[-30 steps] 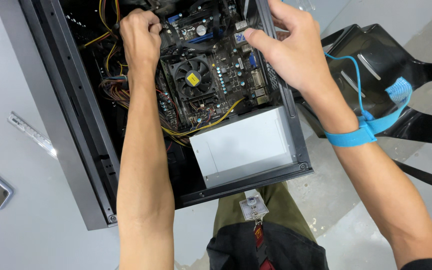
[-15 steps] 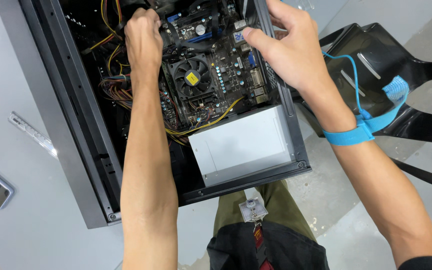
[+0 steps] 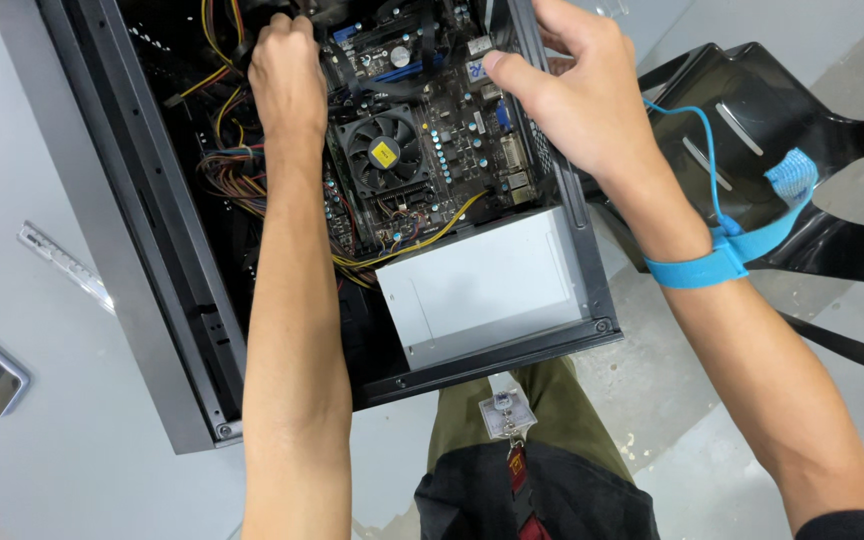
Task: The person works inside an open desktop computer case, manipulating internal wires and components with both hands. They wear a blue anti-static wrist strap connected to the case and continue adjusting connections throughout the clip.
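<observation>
- The motherboard (image 3: 432, 150) lies flat inside the open computer case (image 3: 152, 250), its long axis running from the near end to the far end, tilted a little to the left.
- The left hand (image 3: 287, 75) reaches deep into the far left part of the case, at the far left corner of the motherboard. Its fingers curl downward among the cables there; whether they pinch anything cannot be told, since the fingertips are hidden.
- The right hand (image 3: 577, 95) rests at the far right edge of the case, fingers bent and thumb stretched inward over the board's right side. It seems to press on or grip the case wall, though what lies under the fingers is not visible.
- The left hand is the one closer to the board's far corner; the right hand is nearer its right edge with the connectors.
- The cooling fan (image 3: 384, 152), black with a yellow centre, sits between the two hands, just right of the left wrist.
- Nearer, a grey power supply box (image 3: 482, 290) fills the near right corner of the case.
- Yellow, red and black cables (image 3: 227, 175) bundle along the left side, under and beside the left forearm.
- A blue wrist strap (image 3: 697, 265) circles the right wrist, its blue cord leading up and to the right.
- A black chair (image 3: 802, 130) stands right of the case, and a badge (image 3: 507, 415) hangs at the person's waist, near.
</observation>
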